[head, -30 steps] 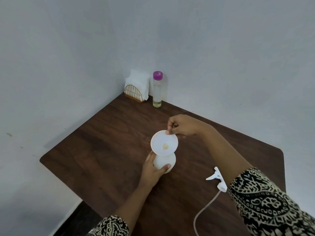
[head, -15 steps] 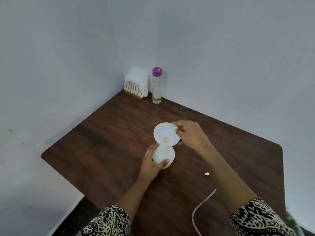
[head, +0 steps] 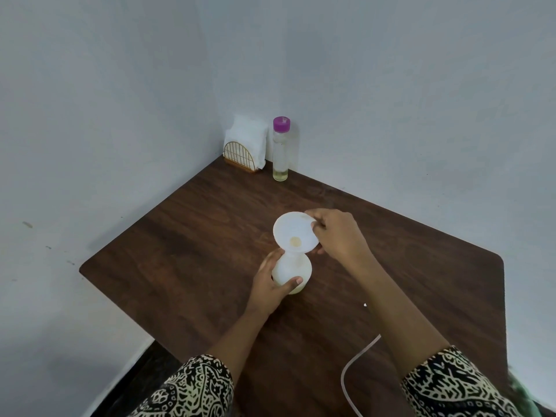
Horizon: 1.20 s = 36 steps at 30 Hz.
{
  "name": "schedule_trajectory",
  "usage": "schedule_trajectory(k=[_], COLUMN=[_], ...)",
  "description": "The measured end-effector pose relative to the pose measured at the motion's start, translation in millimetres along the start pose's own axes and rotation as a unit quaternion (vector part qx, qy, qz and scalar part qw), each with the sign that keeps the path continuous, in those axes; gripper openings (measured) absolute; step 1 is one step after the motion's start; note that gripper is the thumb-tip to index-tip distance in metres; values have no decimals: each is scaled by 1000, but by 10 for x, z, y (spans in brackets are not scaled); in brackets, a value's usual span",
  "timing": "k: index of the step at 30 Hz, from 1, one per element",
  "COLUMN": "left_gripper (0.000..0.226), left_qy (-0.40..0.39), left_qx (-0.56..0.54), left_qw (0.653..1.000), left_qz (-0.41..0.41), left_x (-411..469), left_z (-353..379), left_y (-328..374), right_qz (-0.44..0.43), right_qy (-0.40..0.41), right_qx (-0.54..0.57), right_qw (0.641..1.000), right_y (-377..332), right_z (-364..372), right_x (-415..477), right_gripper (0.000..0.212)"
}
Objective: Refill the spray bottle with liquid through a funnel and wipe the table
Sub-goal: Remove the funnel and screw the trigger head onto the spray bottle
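We start at the far left corner of the dark brown wooden table (head: 192,257), where a gold wire holder of white napkins (head: 247,145) stands just beside a tall clear bottle with a purple cap (head: 281,149); that bottle is capped, holds only a shallow pale yellow layer at its bottom, and sits well apart from our hands. Nearer us, our left hand (head: 272,284) wraps the round white spray bottle (head: 293,270), which stands upright mid-table, fingers curled behind it and the thumb pressed across its front, a closed but easy grasp. Seated in the bottle's neck is the wide white plastic funnel (head: 296,233), tilted slightly toward us, with a small yellowish patch at its throat. Our right hand (head: 338,236) pinches the funnel's right rim between thumb and 2 or so fingertips, the remaining fingers loosely bent; whether it is steadying or lifting we cannot tell. At the lower right a thin translucent dip tube (head: 350,368) curves across the table, its spray head mostly hidden behind our right forearm. We judge the bottle opened and the funnel placed; how much has been poured we cannot tell. Refitting the spray head and wiping the table with a napkin are left.
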<state>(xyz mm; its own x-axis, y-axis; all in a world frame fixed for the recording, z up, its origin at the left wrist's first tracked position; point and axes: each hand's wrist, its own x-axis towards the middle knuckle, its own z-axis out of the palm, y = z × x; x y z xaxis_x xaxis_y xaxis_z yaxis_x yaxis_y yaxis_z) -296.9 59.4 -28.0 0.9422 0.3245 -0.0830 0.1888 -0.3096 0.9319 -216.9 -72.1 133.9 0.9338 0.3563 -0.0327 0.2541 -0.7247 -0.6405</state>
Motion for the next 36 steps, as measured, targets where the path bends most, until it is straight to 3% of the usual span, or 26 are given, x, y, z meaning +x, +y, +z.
schedule_trajectory(k=[11, 15, 31, 36], left_gripper=[72, 72, 74, 73], left_qy=[3, 0, -5, -5], left_qx=[12, 18, 16, 21], left_qw=[1000, 1000, 1000, 1000], left_qz=[15, 3, -1, -10], left_x=[-34, -25, -29, -22], left_z=[-29, -25, -31, -31], left_y=[40, 56, 70, 99], right_qz=[11, 13, 35, 29], right_qy=[18, 6, 14, 14], right_qx=[91, 53, 111, 75], right_qw=[996, 998, 993, 997], right_y=[-59, -40, 6, 12], right_z=[-195, -102, -85, -48], right_x=[-44, -41, -6, 2], right_gripper=[35, 35, 34, 34])
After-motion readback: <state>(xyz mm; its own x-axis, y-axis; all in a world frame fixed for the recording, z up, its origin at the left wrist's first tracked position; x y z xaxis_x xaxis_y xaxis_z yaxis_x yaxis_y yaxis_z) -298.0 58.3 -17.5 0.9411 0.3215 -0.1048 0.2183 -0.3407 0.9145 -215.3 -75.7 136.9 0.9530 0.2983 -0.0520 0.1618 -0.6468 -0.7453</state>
